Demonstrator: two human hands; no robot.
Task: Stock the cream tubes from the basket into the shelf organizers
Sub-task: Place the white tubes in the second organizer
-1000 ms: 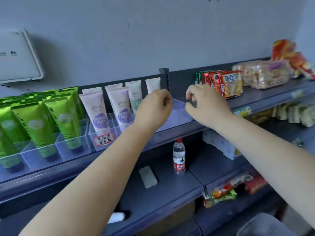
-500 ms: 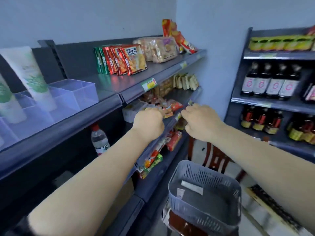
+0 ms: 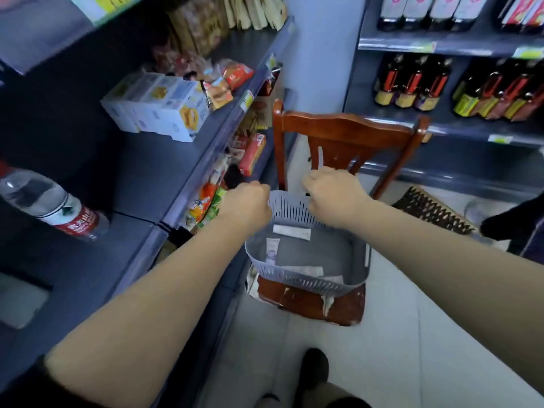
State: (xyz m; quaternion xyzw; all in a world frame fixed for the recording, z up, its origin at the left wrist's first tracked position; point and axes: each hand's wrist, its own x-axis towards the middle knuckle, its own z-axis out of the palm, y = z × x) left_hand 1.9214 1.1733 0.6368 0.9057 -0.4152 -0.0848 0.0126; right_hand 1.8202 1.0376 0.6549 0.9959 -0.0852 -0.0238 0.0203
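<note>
Cream tubes [image 3: 291, 232] lie flat on the floor of the grey slotted basket [image 3: 306, 279], which sits on the seat of a wooden chair [image 3: 344, 134]; one lies crosswise against the far wall, one [image 3: 272, 251] runs lengthwise along the left wall, and more rest against the near wall. Both hands hover over the basket's far rim with fingers loosely curled, and neither grip holds anything: the left hand [image 3: 247, 206] is above the far-left corner, the right hand [image 3: 334, 194] above the far-right. By my reading, the crosswise tube lies just below and between the two, slightly nearer the left, so either hand need only drop straight down and pinch across its width. Stocked shelves stand to the left, carrying boxes and a water bottle [image 3: 47, 201], with dark bottles [image 3: 412, 83] shelved at right.
</note>
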